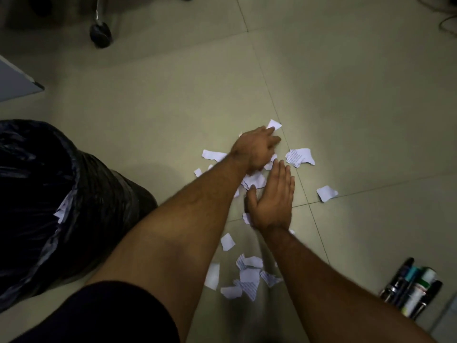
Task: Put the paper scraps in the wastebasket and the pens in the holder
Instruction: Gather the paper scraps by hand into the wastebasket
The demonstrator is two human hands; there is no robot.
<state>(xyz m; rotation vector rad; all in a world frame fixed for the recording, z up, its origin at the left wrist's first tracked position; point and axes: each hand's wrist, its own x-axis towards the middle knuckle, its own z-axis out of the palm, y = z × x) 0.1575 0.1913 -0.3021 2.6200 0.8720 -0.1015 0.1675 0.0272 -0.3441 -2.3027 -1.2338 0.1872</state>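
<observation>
Several torn white paper scraps (pixel 299 157) lie scattered on the tiled floor. My left hand (pixel 257 148) reaches over the far scraps, fingers bent down onto them; whether it grips any is hidden. Straight-fingered, my right hand (pixel 272 199) lies flat, palm down, on scraps nearer me. More scraps (pixel 247 276) lie between my forearms. The wastebasket (pixel 81 184), lined with a black bag, stands at the left with a scrap on its rim. A bunch of pens and markers (pixel 413 288) stands in a holder at the lower right.
A chair castor (pixel 101 33) and its leg stand at the top left. A grey panel edge (pixel 17 80) juts in at the left. A single scrap (pixel 326 193) lies apart to the right. Cables show at the top right corner.
</observation>
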